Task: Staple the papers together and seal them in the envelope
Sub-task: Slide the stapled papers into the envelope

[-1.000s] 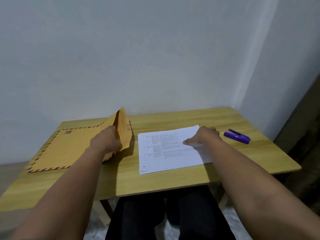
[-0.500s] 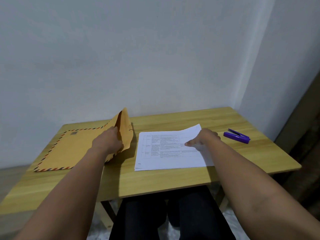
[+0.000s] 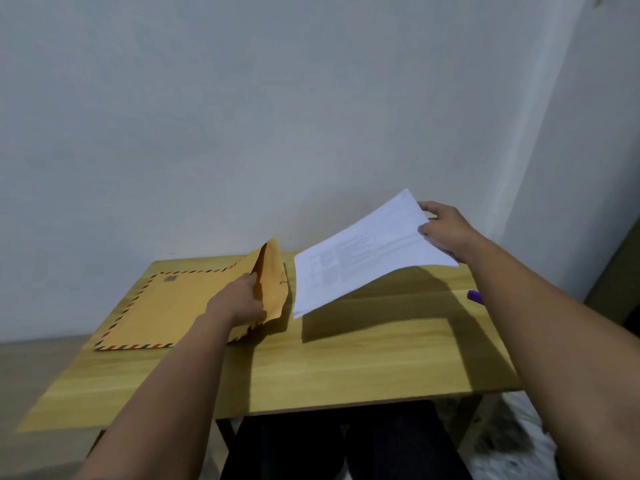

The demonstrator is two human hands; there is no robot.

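Observation:
A large brown envelope with a red and blue striped border lies on the left of the wooden table. My left hand grips its right end and holds the flap up, so the mouth faces right. My right hand pinches the far right edge of the white printed papers and holds them in the air, tilted, with their low left corner close to the envelope mouth. The purple stapler shows only partly behind my right forearm.
A pale wall stands just behind the table, with a corner at the right. My legs in dark trousers are under the near edge. A dark piece of furniture is at the far right.
My right hand has lifted the papers off the table and raised their right edge high. The envelope has stayed in my left hand with the flap held up.

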